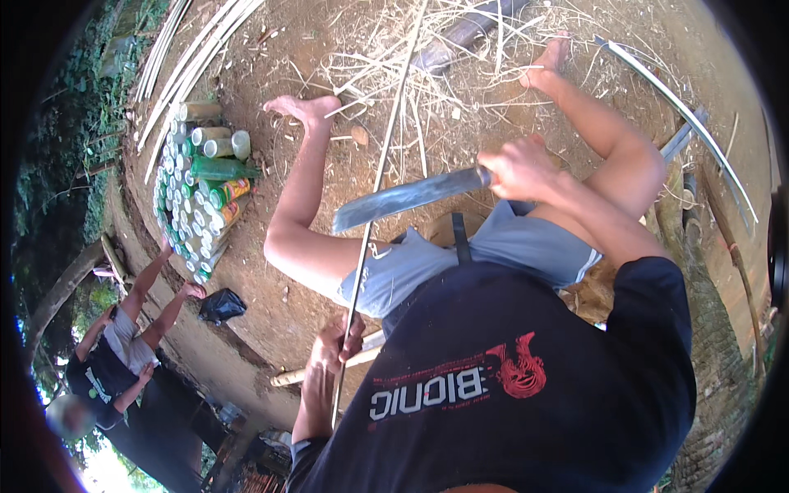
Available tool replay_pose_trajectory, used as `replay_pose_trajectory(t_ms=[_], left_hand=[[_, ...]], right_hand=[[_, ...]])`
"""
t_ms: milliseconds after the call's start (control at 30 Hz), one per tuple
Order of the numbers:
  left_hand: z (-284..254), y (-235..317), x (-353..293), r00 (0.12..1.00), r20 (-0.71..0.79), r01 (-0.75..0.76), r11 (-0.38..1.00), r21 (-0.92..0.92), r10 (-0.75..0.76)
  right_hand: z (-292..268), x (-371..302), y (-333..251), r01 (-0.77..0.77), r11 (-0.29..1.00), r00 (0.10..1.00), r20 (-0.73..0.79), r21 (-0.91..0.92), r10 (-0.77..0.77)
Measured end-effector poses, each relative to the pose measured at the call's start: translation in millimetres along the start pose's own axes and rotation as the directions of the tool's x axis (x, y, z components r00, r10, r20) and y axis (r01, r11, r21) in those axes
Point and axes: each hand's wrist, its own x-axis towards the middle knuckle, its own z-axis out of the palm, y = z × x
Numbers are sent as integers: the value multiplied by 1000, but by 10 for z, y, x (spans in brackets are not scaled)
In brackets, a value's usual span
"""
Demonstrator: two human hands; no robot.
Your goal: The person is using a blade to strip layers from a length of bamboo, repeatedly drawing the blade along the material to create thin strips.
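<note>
My right hand [522,171] is wrapped round the handle of a machete [411,200], its broad dark blade pointing left across my lap. In my left hand [335,341], beside my left hip, is a long thin strip [386,152], which looks like split bamboo or cane. The strip runs past my left thigh and on to the ground beyond my feet. Near its tip the blade crosses over the strip; whether the two touch I cannot tell. A small pale curl [378,250] sits by the strip over my shorts.
Pale shavings [370,78] lie around a dark log [468,37] between my feet. Stacked bottles [193,185] and long strips [193,57] are at left, with a black bag [222,306] nearby. Another person [115,353] sits far left. A curved strip [682,111] lies right.
</note>
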Motion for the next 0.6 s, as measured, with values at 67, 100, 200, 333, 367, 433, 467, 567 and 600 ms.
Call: replay_pose_trajectory(t_ms=[67, 100, 200, 333, 367, 433, 467, 567, 600], left_hand=[[-52, -8, 18, 1000, 10, 21, 1000, -13, -21], [-1, -8, 18, 999, -39, 4, 999, -49, -6], [-9, 17, -36, 1000, -6, 12, 999, 33, -12], [-77, -84, -109, 998, 21, 53, 998, -33, -52], [-118, -45, -119, 993, -20, 115, 992, 49, -114], [-232, -78, -163, 982, -134, 153, 979, 133, -136], [-161, -156, -161, 994, 22, 104, 992, -77, -103], [-366, -225, -50, 998, 15, 60, 998, 0, -60], [-317, -202, 49, 998, -8, 56, 994, 94, -55]], right_hand=[[255, 317, 682, -230, 964, 968, -67, 133, 240], [271, 294, 658, -243, 950, 960, -93, 197, 265], [72, 418, 574, -110, 965, 964, -210, 239, 162], [-201, 731, 1045, -95, 992, 995, 27, -81, 98], [-120, 858, 1727, -311, 951, 950, -17, -8, 310], [-315, 1005, 1608, -469, 667, 738, -158, 579, 656], [-466, 1039, 1597, -428, 555, 660, -173, 713, 731], [-763, 891, 1057, -460, 817, 854, -80, 347, 515], [-557, 760, 955, -398, 831, 872, -120, 389, 474]])
